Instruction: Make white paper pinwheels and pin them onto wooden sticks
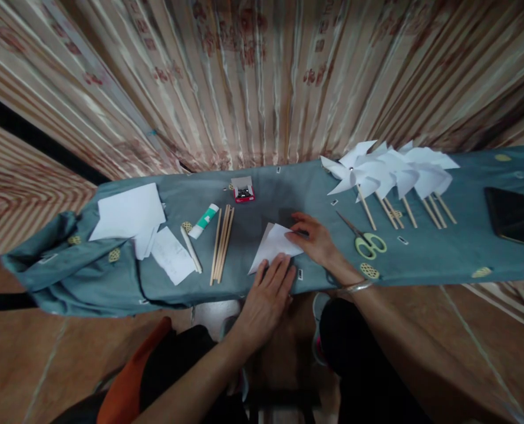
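Note:
A folded white paper sheet (274, 244) lies on the blue-grey cloth (244, 235) in front of me. My left hand (268, 290) lies flat on the paper's near corner, fingers stretched out. My right hand (315, 237) presses down on the paper's right edge with curled fingertips. A bundle of thin wooden sticks (221, 242) lies to the left of the paper. Green-handled scissors (366, 240) lie just right of my right hand.
Several finished white paper pinwheels on sticks (389, 176) lie at the back right. A glue stick (204, 221), a small red box of pins (243, 191) and loose white sheets (131, 215) are to the left. A black phone (511, 217) is far right. A curtain hangs behind.

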A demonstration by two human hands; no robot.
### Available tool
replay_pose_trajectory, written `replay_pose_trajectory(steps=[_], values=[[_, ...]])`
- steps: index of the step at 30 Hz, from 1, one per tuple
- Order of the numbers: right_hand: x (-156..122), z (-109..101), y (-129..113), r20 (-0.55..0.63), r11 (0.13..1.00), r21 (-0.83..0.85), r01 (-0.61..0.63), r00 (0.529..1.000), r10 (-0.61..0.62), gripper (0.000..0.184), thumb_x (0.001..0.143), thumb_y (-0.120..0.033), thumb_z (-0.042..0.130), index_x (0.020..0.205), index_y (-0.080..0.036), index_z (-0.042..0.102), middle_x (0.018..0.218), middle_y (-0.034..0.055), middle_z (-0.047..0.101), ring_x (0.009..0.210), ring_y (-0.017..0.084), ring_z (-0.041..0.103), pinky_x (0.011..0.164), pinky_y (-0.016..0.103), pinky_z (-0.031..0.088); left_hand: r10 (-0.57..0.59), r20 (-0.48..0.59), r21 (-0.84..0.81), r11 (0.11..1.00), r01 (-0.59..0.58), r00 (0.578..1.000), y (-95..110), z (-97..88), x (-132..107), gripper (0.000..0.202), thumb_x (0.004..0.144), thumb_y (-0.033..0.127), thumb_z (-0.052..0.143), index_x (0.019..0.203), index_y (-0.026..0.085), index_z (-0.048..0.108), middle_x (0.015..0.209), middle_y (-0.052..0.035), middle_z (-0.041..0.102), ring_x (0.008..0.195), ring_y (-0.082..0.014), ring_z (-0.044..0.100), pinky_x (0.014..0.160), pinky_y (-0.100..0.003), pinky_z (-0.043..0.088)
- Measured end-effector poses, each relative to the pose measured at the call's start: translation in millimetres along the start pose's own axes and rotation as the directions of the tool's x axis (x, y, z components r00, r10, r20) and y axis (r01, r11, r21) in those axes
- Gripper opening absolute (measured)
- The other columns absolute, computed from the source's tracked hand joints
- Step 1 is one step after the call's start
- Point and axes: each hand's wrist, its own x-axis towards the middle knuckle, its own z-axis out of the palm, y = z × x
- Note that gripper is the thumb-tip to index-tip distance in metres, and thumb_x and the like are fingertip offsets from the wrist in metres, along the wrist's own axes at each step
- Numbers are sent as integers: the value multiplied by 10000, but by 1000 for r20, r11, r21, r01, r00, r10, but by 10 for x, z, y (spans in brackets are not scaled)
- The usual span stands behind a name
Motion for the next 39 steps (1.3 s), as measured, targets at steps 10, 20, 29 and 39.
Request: replay_pose_trajectory(steps=[10, 20, 29, 39], values=[[26, 127, 13, -56, 991, -116, 65, 996, -72, 67, 770, -256, 683, 764, -204, 725, 1261, 112, 631, 1149, 285, 584, 1024, 486, 422, -102, 131, 26, 995, 100, 986, -6, 47, -47, 631, 919, 338, 530, 1452, 60, 338, 1561, -222, 303, 1471, -390, 179, 1151, -582, 263], [50, 162, -12, -84, 986, -149, 80, 992, -93, 44, 763, -234, 690, 746, -198, 709, 1237, 120, 640, 1124, 290, 591, 1024, 482, 423, -120, 169, 7, 993, 120, 978, -23, 47, -32, 669, 908, 356, 546, 1461, 47, 330, 1562, -230, 296, 1466, -400, 193, 1152, -573, 264], [38, 141, -46, -74, 963, -249, 99, 990, -121, 193, 794, -269, 670, 963, -176, 673, 1277, 154, 610, 1200, 318, 541, 1043, 493, 411, -128, 204, 21, 992, 126, 971, -12, 10, -10, 651, 908, 328, 542, 1463, 54, 340, 1566, -214, 300, 1476, -383, 173, 1168, -558, 244], [-6, 38, -52, -52, 944, -295, 147, 984, -169, 253, 855, -319, 621, 1034, -153, 685, 1262, 163, 625, 1178, 316, 556, 1040, 484, 418, -114, 198, 37, 993, 108, 974, -16, 52, -36, 646, 916, 303, 521, 1472, 45, 316, 1578, -222, 261, 1480, -392, 129, 1170, -576, 232]])
